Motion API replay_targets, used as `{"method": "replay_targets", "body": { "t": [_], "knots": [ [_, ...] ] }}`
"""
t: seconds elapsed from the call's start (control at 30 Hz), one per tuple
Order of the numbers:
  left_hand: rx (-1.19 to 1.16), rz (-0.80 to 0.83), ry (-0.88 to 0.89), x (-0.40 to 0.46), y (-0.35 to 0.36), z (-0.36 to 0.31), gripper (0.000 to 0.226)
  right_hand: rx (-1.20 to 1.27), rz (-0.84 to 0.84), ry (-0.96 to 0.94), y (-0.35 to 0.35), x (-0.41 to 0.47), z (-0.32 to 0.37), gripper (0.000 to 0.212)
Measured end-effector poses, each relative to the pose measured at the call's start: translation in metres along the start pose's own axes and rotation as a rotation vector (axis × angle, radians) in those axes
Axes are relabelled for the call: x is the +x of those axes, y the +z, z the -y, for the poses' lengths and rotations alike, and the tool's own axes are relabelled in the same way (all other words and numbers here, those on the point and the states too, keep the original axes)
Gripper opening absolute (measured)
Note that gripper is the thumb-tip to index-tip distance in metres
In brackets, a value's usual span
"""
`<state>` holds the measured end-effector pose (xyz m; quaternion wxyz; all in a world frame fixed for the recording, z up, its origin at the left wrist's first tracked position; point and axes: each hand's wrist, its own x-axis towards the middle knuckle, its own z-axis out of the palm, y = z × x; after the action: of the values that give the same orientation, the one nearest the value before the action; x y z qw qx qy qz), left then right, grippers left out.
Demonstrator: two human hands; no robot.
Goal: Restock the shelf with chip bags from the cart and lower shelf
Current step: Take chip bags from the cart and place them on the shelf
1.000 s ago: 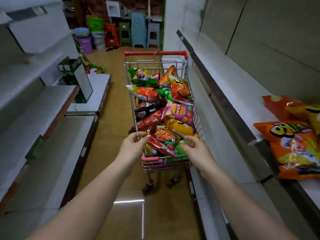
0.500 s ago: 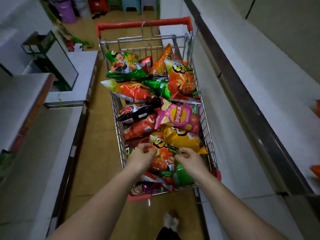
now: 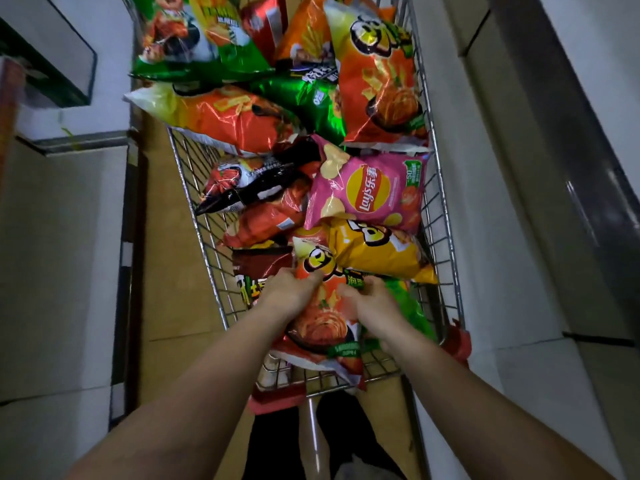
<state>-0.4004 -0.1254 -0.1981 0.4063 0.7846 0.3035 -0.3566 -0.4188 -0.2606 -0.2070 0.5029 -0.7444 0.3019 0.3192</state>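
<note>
Now leaning closer over the wire shopping cart [image 3: 446,216] than half a second ago, with both hands already on the glossy orange-red chip bag [image 3: 320,323] at its near end. Left hand [image 3: 289,294] gripping the left edge, right hand [image 3: 372,301] the right. Long axis running away from the body; far end tucked under the yellow chip bag [image 3: 377,252]. Equally near for both hands; probably a lift toward the body next.

I read "Lay's" with Chinese characters on the pink bag [image 3: 367,192] in my cart. Its green corner panel shows "50". Other bags' print is illegible.
</note>
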Motion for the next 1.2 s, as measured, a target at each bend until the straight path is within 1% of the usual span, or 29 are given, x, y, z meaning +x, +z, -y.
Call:
{"method": "replay_targets", "body": {
  "t": [0.1, 0.2, 0.3, 0.37, 0.4, 0.43, 0.5, 0.53, 0.57, 0.63, 0.67, 0.73, 0.8, 0.87, 0.9, 0.97, 1.07, 1.13, 1.2],
  "knots": [
    [-0.126, 0.081, -0.032, 0.005, -0.003, -0.006, 0.066, 0.025, -0.020, 0.027, 0.005, 0.002, 0.005, 0.059],
    [-0.147, 0.136, -0.063, 0.004, -0.009, -0.011, 0.063, 0.032, 0.011, 0.065, 0.004, 0.000, 0.013, 0.065],
    [-0.100, 0.250, -0.097, -0.001, -0.016, -0.013, 0.075, 0.028, 0.027, 0.053, -0.001, -0.008, 0.017, 0.064],
    [-0.042, 0.288, -0.097, -0.009, -0.026, -0.013, 0.085, -0.025, 0.059, 0.040, -0.007, -0.019, 0.022, 0.061],
    [-0.019, 0.296, -0.085, -0.014, -0.032, -0.012, 0.087, -0.051, 0.094, 0.039, -0.011, -0.025, 0.025, 0.059],
    [-0.014, 0.299, -0.066, -0.018, -0.039, -0.012, 0.083, -0.072, 0.132, 0.036, -0.015, -0.031, 0.028, 0.054],
    [-0.056, 0.293, -0.013, -0.030, -0.053, -0.011, 0.058, -0.093, 0.174, -0.007, -0.024, -0.041, 0.036, 0.038],
    [-0.096, 0.289, 0.017, -0.037, -0.060, -0.010, 0.049, -0.099, 0.170, -0.047, -0.029, -0.043, 0.041, 0.031],
    [-0.136, 0.285, 0.051, -0.042, -0.067, -0.009, 0.051, -0.101, 0.158, -0.092, -0.034, -0.044, 0.046, 0.027],
    [-0.199, 0.258, 0.113, -0.053, -0.076, -0.008, 0.077, -0.091, 0.114, -0.180, -0.041, -0.043, 0.058, 0.016],
    [-0.234, 0.234, 0.135, -0.057, -0.079, -0.007, 0.084, -0.086, 0.088, -0.222, -0.045, -0.040, 0.065, 0.010],
    [-0.301, 0.211, 0.188, -0.064, -0.081, -0.008, 0.088, -0.097, 0.025, -0.306, -0.051, -0.030, 0.078, 0.008],
    [-0.341, 0.199, 0.229, -0.070, -0.079, -0.011, 0.088, -0.166, -0.058, -0.378, -0.057, -0.016, 0.089, 0.017],
    [-0.390, 0.157, 0.274, -0.074, -0.076, -0.016, 0.077, -0.241, -0.150, -0.430, -0.062, -0.004, 0.098, 0.028],
    [-0.423, 0.124, 0.288, -0.075, -0.075, -0.020, 0.076, -0.277, -0.194, -0.460, -0.064, 0.002, 0.103, 0.031],
    [-0.462, 0.044, 0.326, -0.072, -0.074, -0.024, 0.086, -0.381, -0.244, -0.554, -0.066, 0.013, 0.113, 0.037],
    [-0.496, -0.050, 0.355, -0.070, -0.070, -0.024, 0.100, -0.603, -0.244, -0.646, -0.066, 0.032, 0.128, 0.042],
    [-0.553, -0.118, 0.343, -0.066, -0.066, -0.020, 0.097, -0.763, -0.221, -0.667, -0.067, 0.046, 0.132, 0.050],
    [-0.579, -0.177, 0.329, -0.062, -0.062, -0.015, 0.091, -0.894, -0.162, -0.666, -0.068, 0.056, 0.132, 0.067]
  ]
}}
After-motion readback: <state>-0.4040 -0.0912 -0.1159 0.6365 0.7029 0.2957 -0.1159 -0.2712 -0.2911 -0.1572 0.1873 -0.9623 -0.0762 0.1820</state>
